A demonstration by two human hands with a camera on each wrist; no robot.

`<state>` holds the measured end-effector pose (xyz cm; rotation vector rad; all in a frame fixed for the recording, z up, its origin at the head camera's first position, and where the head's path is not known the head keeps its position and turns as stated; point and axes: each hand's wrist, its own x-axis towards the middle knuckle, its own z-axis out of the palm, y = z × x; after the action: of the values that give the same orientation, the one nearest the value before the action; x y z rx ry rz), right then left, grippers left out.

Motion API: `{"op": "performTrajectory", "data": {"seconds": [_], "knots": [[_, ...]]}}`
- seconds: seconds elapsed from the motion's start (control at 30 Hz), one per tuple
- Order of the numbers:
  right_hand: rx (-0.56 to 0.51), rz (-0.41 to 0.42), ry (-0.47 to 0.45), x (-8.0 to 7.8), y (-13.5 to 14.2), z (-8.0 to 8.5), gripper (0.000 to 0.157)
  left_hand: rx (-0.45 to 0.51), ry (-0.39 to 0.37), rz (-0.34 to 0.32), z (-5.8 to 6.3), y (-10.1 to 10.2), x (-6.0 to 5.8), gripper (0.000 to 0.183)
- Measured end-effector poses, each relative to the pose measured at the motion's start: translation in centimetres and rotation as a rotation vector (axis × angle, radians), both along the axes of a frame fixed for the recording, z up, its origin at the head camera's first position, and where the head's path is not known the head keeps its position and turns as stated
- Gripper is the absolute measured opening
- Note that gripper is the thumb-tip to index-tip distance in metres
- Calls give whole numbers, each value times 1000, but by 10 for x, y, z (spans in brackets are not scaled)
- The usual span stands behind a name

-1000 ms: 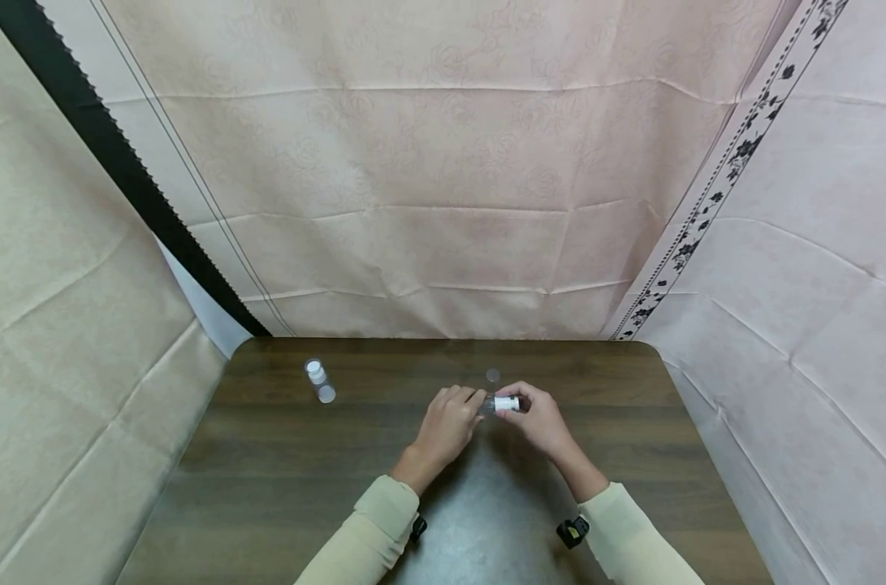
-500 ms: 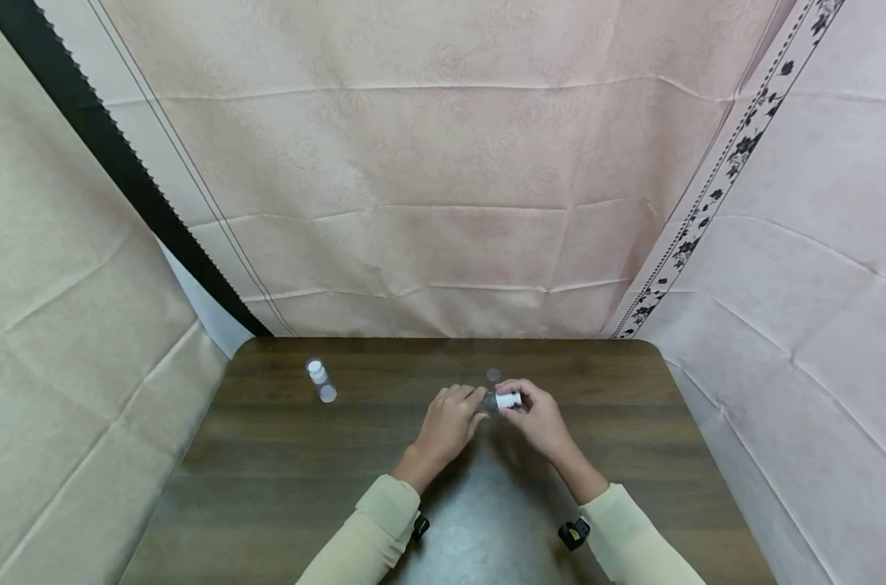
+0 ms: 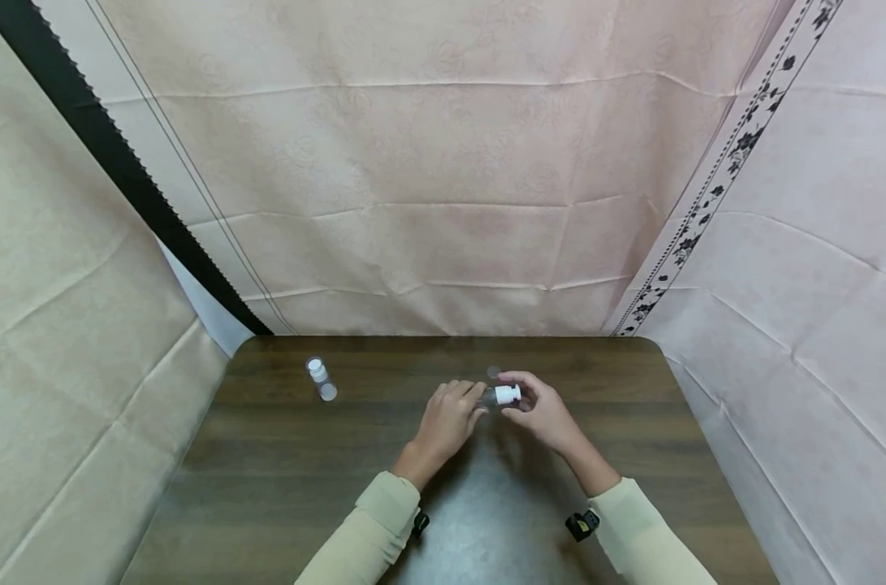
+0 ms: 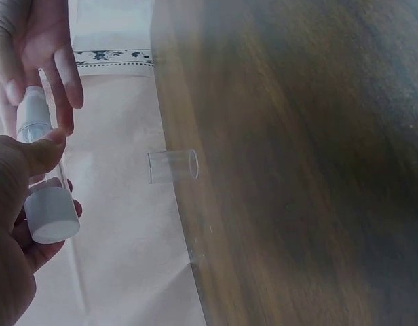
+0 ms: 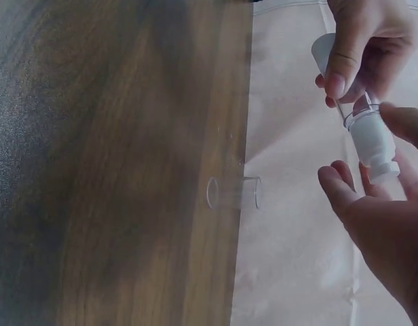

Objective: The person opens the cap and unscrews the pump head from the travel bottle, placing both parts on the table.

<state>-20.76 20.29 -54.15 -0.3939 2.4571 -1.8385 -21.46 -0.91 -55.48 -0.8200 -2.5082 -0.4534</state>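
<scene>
My left hand [image 3: 450, 414] grips a small clear pump bottle [image 3: 507, 395] by its body, thumb on one side and fingers round the other. The bottle lies sideways, its white pump top [image 5: 374, 146] toward my right hand and its round white base [image 4: 53, 216] sticking out past my left fingers. My right hand [image 3: 543, 413] is spread around the pump end, fingers loosely bent; in the left wrist view its fingers [image 4: 68, 78] extend beside the pump nozzle. A clear cylindrical cap [image 4: 172, 166] lies on the table just beyond the hands.
A second small bottle [image 3: 321, 379] with white top and base is at the left of the wooden table [image 3: 282, 471]. Pale cloth [image 3: 443, 162] hangs behind the table's far edge, with more cloth on both sides.
The right fingers have loosened from around the pump top and spread wider, so more of the white part shows. The left hand keeps its grip, with the bottle shifted slightly.
</scene>
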Motion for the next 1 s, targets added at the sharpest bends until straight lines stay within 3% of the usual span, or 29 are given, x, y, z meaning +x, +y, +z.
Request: {"op": "performTrajectory", "data": {"seconds": [0.2, 0.4, 0.6, 0.83, 1.0], "knots": [[32, -48, -72, -1, 4, 1, 52, -23, 57, 0, 1, -1, -1, 37], [-33, -23, -207, -2, 5, 2, 56, -33, 115, -7, 1, -1, -2, 37], [-89, -16, -281, -5, 4, 4, 57, -73, 169, -11, 0, -1, -1, 36], [-127, -37, -382, -7, 1, 5, 44, -94, 235, -24, 0, -1, -1, 33], [-151, -44, -404, -8, -1, 7, 34, -107, 253, -25, 0, -1, -1, 28]]}}
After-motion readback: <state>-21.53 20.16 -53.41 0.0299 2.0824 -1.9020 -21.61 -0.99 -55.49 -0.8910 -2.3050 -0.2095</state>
